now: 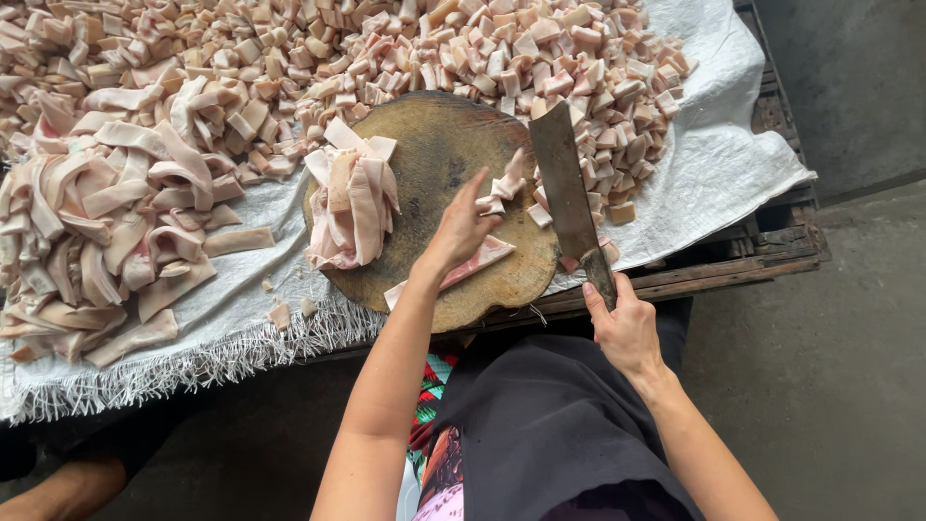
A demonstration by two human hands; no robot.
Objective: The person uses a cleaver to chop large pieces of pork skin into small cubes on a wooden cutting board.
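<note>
A round wooden chopping board lies on a white woven sheet. My left hand presses down on a long strip of pork fat lying across the board's near side, with cut cubes just past my fingertips. My right hand grips the handle of a broad cleaver, whose blade is raised above the board's right edge. A stack of uncut strips rests on the board's left part.
A big heap of long fat strips covers the sheet at left. Several small cubes are piled along the back and right. The sheet lies on a low wooden pallet on grey concrete floor. My dark apron is below.
</note>
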